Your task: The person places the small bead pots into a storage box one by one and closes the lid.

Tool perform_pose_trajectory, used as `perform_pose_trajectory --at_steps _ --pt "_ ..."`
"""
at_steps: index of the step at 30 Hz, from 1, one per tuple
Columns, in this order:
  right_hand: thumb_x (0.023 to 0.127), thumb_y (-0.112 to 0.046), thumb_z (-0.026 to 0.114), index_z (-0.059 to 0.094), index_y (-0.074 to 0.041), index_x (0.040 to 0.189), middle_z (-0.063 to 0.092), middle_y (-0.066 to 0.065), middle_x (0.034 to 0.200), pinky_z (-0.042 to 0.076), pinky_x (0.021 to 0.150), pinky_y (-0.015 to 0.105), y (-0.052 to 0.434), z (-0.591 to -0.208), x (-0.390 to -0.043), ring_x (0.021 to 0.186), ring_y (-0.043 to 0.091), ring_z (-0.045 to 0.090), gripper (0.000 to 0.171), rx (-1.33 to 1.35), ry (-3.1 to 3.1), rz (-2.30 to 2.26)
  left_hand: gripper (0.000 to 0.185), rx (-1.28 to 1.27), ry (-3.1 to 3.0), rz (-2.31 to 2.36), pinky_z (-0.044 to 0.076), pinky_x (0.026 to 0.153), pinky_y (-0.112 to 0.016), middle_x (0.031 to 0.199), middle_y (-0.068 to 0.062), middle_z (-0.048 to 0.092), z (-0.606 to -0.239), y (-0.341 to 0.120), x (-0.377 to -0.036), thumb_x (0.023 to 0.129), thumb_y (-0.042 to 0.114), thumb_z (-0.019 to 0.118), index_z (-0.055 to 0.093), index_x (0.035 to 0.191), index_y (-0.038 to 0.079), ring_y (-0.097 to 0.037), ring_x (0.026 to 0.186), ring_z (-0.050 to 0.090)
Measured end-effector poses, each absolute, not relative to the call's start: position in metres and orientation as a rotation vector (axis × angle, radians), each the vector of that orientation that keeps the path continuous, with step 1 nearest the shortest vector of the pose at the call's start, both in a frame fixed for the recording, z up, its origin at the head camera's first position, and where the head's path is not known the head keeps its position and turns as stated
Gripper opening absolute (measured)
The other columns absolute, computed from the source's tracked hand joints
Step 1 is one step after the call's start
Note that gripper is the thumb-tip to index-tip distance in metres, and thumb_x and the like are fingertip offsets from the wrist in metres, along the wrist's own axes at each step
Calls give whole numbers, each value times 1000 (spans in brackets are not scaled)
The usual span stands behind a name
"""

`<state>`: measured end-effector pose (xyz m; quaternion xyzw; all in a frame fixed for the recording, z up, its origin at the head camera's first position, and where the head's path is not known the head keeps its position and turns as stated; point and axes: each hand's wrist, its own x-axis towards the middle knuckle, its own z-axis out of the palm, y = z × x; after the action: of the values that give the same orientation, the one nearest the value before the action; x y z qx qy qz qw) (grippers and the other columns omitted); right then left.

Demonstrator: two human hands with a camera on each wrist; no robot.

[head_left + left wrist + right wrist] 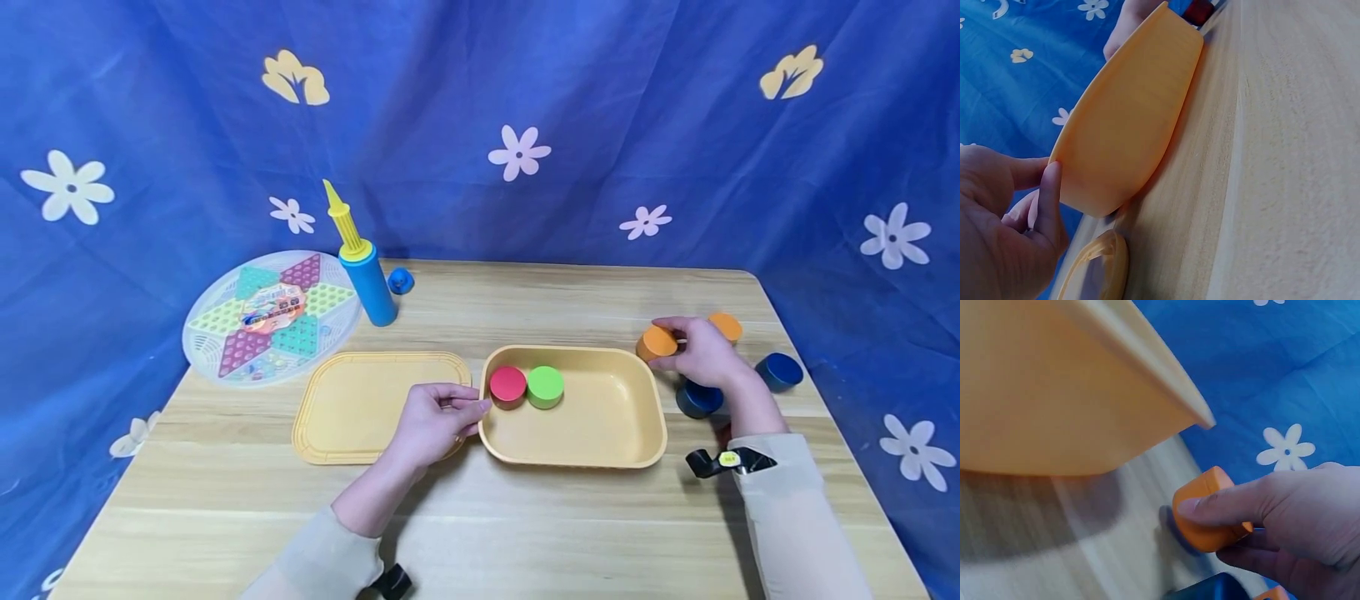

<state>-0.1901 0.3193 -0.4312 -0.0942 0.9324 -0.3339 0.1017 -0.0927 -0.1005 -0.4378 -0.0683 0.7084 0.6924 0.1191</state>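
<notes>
My right hand (701,350) pinches an orange disc (657,342) just right of the deep yellow tray (645,433); in the right wrist view the orange disc (1205,512) is tilted and held off the wood between thumb and fingers. A red disc (507,386) and a green disc (545,386) lie side by side inside the tray at its left end. My left hand (438,417) holds the tray's left rim with curled fingers; the left wrist view shows my thumb (1047,200) against the tray's outer wall (1129,119).
A second orange disc (726,326) and two dark blue discs (779,371) (698,399) lie around my right hand. A flat yellow lid (352,400) lies left of the tray. Behind stand a blue and yellow pump (363,271), a round game board (270,317) and a small blue cap (401,281).
</notes>
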Motion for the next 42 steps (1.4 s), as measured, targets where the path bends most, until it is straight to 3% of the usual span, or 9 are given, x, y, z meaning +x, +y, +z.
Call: perform_pose_trajectory --at_steps 10,20,29,36,42 --pt "91 -23 88 55 4 149 61 25 143 53 104 60 309 -396 -175 123 43 63 71 -393 2833 -1103 18 -201 2065 2030 66 65 -30 90 -21 75 -439 -101 -96 89 0 85 77 104 -6 -17 70 72" --pt "86 -16 92 64 1 142 69 15 134 56 102 48 282 -380 -155 116 30 68 64 -611 2809 -1177 20 -186 2053 2036 65 65 -27 93 -21 75 -441 -101 -97 89 -1 84 76 106 -8 -15 70 71" --pt "85 -21 93 64 -1 142 70 13 133 56 103 55 260 -387 -148 115 28 68 67 -668 2704 -1172 19 -193 2051 2045 64 62 -25 93 -23 75 -442 -101 -96 89 -1 84 76 105 -8 -14 68 70" --pt "80 -14 95 65 3 139 71 12 130 59 100 48 242 -402 -147 111 25 68 68 -718 2695 -1139 20 -191 2050 2041 65 64 -28 93 -23 75 -443 -102 -96 89 -1 84 76 106 -8 -14 68 71" --pt "81 -12 94 64 6 139 70 17 132 59 100 50 229 -412 -146 113 29 69 67 -760 2667 -1106 20 -178 2058 2034 65 64 -27 94 -22 76 -442 -102 -95 89 -1 84 76 107 -8 -15 70 71"
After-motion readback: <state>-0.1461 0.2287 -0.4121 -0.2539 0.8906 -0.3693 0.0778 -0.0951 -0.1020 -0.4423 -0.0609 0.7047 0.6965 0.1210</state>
